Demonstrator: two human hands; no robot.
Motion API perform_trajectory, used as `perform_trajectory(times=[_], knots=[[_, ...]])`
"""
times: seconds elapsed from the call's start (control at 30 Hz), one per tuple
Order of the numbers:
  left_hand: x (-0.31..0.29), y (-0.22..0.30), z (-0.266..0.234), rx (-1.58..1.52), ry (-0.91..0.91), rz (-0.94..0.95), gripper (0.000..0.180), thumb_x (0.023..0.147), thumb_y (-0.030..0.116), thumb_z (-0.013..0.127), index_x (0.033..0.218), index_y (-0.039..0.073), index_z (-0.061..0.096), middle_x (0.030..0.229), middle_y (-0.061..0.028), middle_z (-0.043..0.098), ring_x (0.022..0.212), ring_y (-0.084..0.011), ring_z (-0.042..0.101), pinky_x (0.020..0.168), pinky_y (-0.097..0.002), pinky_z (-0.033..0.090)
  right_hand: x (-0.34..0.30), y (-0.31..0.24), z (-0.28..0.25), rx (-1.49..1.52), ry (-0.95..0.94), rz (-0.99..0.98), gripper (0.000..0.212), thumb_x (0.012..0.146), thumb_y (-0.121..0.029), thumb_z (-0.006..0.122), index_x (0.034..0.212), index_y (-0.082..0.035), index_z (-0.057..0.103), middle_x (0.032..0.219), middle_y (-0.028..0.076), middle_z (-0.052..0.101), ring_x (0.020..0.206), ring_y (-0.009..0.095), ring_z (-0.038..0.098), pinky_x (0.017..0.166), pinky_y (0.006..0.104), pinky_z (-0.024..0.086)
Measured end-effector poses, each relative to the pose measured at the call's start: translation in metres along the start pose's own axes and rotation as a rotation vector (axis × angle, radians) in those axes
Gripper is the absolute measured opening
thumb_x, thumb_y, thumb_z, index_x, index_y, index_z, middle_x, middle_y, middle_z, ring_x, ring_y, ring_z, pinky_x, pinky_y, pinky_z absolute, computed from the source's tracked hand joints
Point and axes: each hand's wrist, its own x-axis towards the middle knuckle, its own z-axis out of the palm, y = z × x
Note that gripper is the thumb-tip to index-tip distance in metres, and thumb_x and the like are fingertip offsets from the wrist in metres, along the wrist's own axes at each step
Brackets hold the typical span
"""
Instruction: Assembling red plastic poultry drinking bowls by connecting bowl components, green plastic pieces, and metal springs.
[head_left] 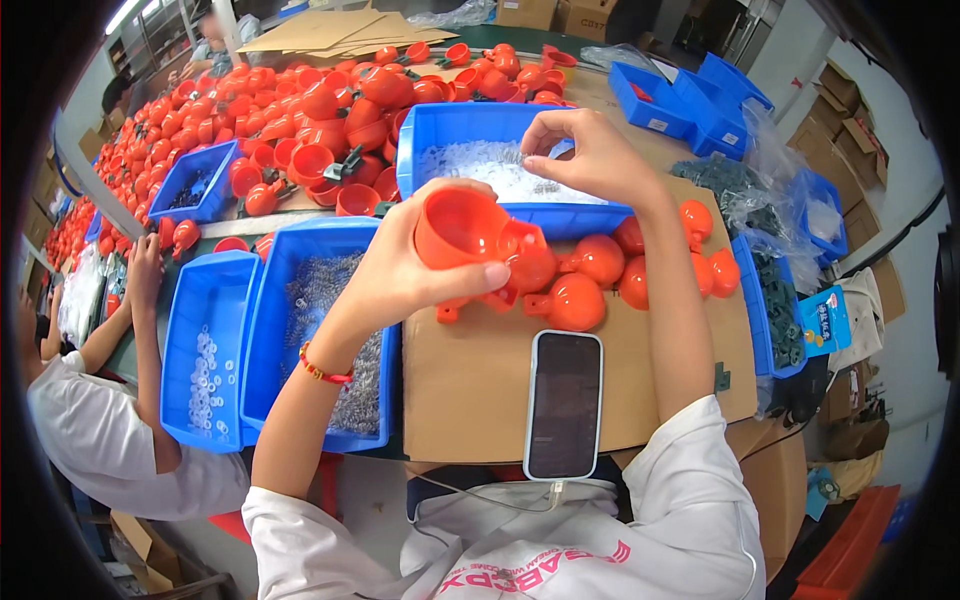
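My left hand [395,265] is closed around a red plastic cup-shaped part [455,225], its open round mouth tilted up and its stub pointing right. Over a blue bin [425,122] of small whitish pieces [480,160], my right hand [590,155] has its thumb and forefinger pinched together. Whatever sits between those fingertips is too small to make out. Below the bin, several more round red parts [577,302] lie on a sheet of brown cardboard [470,390].
Two blue bins hold white rings [205,385] and small metal springs [358,400]. A phone [563,405] with a cable lies at the cardboard's near edge. Red parts [300,110] are heaped at the far left; a blue bin [760,320] of dark green pieces stands right. A co-worker's hand [145,265] is at left.
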Motion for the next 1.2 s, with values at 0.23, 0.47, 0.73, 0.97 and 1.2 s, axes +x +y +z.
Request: perform_trajectory(times=[0.23, 0.47, 0.73, 0.97, 1.2], knots=[[0.002, -0.006, 0.01, 0.138, -0.168, 0.035, 0.063, 0.057, 0.033, 0.08, 0.104, -0.001, 0.056, 0.114, -0.0153, 0.051, 0.117, -0.025, 0.043, 0.098, -0.0364, 0.033, -0.016, -0.018, -0.007, 0.152, -0.225, -0.07, 0.011, 0.074, -0.008, 0.063, 0.079, -0.001, 0.057, 0.08, 0.003, 0.06, 0.079, 0.011, 0.057, 0.07, 0.0278, 0.052], [-0.002, -0.006, 0.008, 0.142, -0.168, 0.023, 0.064, 0.055, 0.028, 0.082, 0.106, 0.0, 0.055, 0.106, -0.0094, 0.055, 0.101, -0.021, 0.052, 0.091, -0.033, 0.038, -0.013, -0.027, -0.003, 0.209, -0.296, -0.136, 0.013, 0.074, -0.01, 0.066, 0.078, -0.001, 0.058, 0.078, 0.003, 0.061, 0.076, 0.011, 0.058, 0.069, 0.0286, 0.051], [0.002, 0.003, 0.014, 0.183, -0.094, 0.12, 0.062, 0.054, 0.029, 0.081, 0.102, 0.0, 0.056, 0.102, -0.01, 0.055, 0.098, -0.0217, 0.052, 0.088, -0.0327, 0.039, -0.011, -0.018, 0.002, 0.412, -0.248, -0.137, 0.021, 0.085, -0.025, 0.058, 0.085, -0.003, 0.059, 0.072, 0.002, 0.058, 0.068, 0.009, 0.055, 0.061, 0.0253, 0.047], [0.002, 0.005, 0.015, 0.233, -0.052, 0.174, 0.058, 0.054, 0.027, 0.08, 0.099, 0.0, 0.056, 0.098, -0.009, 0.056, 0.096, -0.0214, 0.051, 0.085, -0.0328, 0.041, -0.007, -0.018, 0.011, 0.4, -0.374, 0.038, 0.037, 0.092, -0.038, 0.048, 0.079, -0.004, 0.056, 0.061, 0.0, 0.049, 0.056, 0.008, 0.046, 0.052, 0.0255, 0.04], [0.0, 0.0, 0.009, 0.21, -0.105, 0.155, 0.059, 0.056, 0.025, 0.08, 0.103, 0.001, 0.055, 0.1, -0.0076, 0.056, 0.096, -0.0186, 0.053, 0.086, -0.0311, 0.041, -0.007, -0.018, 0.02, 0.465, -0.165, -0.057, 0.041, 0.093, -0.035, 0.045, 0.078, 0.001, 0.054, 0.061, 0.002, 0.046, 0.058, 0.009, 0.039, 0.052, 0.0299, 0.036]])
